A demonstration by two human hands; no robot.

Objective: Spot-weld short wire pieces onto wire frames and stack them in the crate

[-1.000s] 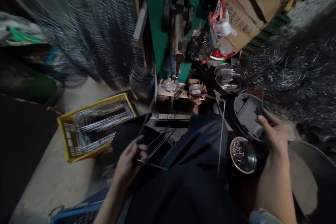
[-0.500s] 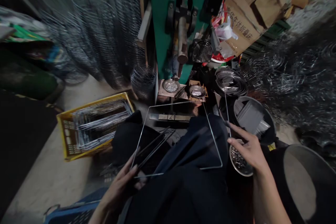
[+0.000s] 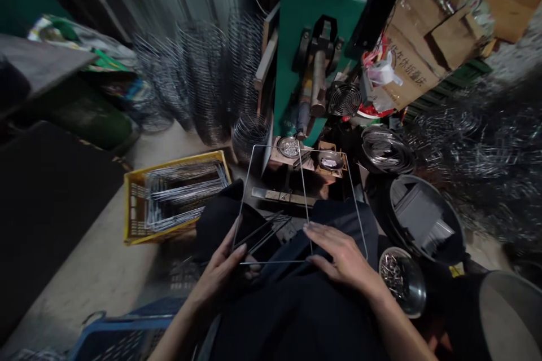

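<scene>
My left hand (image 3: 222, 268) pinches the left side of a rectangular wire frame (image 3: 356, 206), which lies above my lap. Between the thumb and fingers of my right hand (image 3: 345, 254) is a straight wire rod (image 3: 303, 180), running lengthwise across the middle of the frame. The rod's far end reaches the frame's far side, near a dish of small shiny metal pieces (image 3: 289, 147) under the green machine (image 3: 292, 17). Whether rod and frame touch there, I cannot tell. Below my left hand, several loose wires (image 3: 271, 230) rest by my legs.
A yellow crate (image 3: 127, 208) of wire frames stands at left, a blue basket (image 3: 122, 324) nearer. To the right are a metal bowl (image 3: 418, 293) of small parts and a bucket (image 3: 459, 237) with flat plates. Stacked wire rings (image 3: 207, 79) line the back wall.
My right hand has moved left with the wire rod, from beyond the frame's right side to its middle. The frame stays in my left hand. The view has shifted left.
</scene>
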